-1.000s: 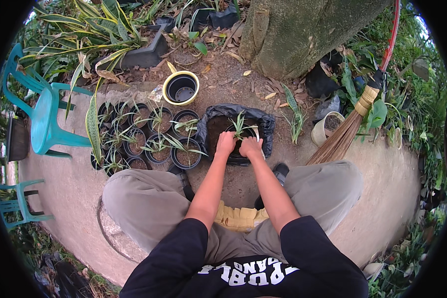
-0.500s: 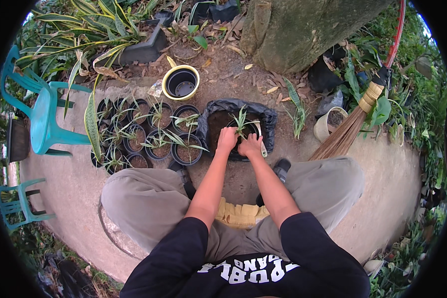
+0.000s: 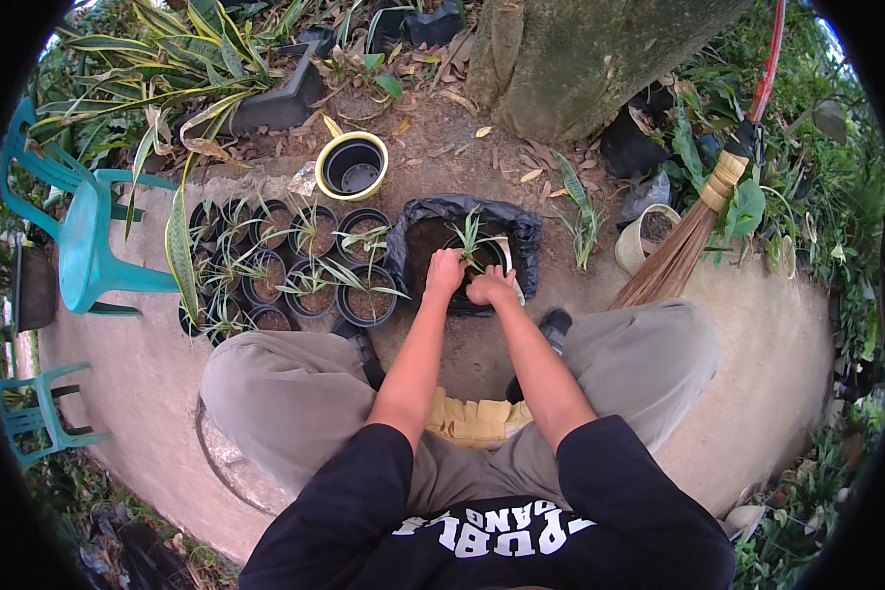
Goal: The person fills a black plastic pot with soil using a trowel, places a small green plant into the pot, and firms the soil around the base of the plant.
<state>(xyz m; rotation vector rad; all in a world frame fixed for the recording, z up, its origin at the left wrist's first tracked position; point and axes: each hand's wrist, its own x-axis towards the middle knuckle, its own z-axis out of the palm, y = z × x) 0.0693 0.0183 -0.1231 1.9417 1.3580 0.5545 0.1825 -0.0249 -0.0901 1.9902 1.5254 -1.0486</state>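
Observation:
A small green-and-pale striped plant [image 3: 469, 232], like a spider plant, stands upright in a black pot [image 3: 502, 256]. The pot is inside a soil-filled container lined with black plastic [image 3: 399, 251]. My left hand [image 3: 446, 271] is closed at the left of the plant's base, its fingertips pinching the lower leaves. At the right side of the same pot, my right hand [image 3: 492, 286] has its fingers curled down toward the soil; its fingertips are hidden. A pale, narrow tool handle [image 3: 517, 286] shows beside my right hand.
Several black pots with small plants [image 3: 367, 295] stand left of the container. Beyond them is a yellow-rimmed pot [image 3: 351, 165]. Loose plants [image 3: 584, 228], a cream pot [image 3: 645, 242] and a stick broom [image 3: 671, 258] are at the right. Green plastic chairs [image 3: 87, 246] stand far left; a tree trunk [image 3: 560, 69] rises ahead.
My right hand's fingers have drawn in from a more spread pose and now curl beside the plant. My left hand stays at the plant's base. The whole view has shifted slightly.

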